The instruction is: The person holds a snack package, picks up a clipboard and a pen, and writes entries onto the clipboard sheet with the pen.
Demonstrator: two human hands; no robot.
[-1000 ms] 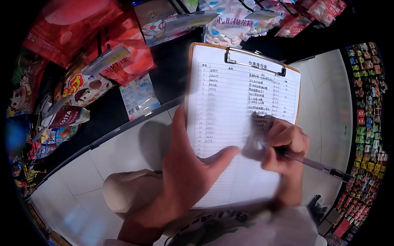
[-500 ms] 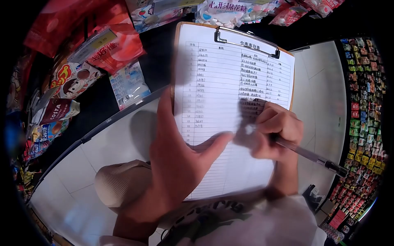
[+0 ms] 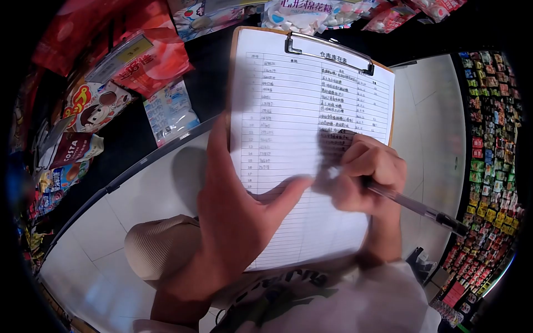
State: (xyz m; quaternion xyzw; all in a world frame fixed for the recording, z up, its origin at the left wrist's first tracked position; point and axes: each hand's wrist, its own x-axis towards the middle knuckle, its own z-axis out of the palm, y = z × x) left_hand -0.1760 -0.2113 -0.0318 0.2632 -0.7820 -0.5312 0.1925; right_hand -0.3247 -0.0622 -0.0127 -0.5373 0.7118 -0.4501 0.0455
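A clipboard (image 3: 235, 66) with a metal clip (image 3: 328, 51) carries a printed form (image 3: 288, 222), its upper rows filled with handwriting. My left hand (image 3: 239, 194) grips the board's left edge, thumb lying across the paper and the other fingers hidden underneath. Between the fingers of my right hand (image 3: 372, 172) is a pen (image 3: 416, 206) with a clear barrel and dark end, slanting down to the right. That hand rests on the right part of the form, at the lower end of the written rows. The pen's tip is hidden behind the fingers.
Bagged snacks hang at the left, among them a red bag (image 3: 161, 61) and a brown COSTA bag (image 3: 72, 150). Marshmallow bags (image 3: 294, 16) are at the top. Dense racks of small packets (image 3: 491, 155) stand at the right. Pale floor tiles (image 3: 425, 111) lie beneath.
The clipboard and both hands have shifted slightly left in view, as have the nearby shelves. The pen stays in my right hand on the form.
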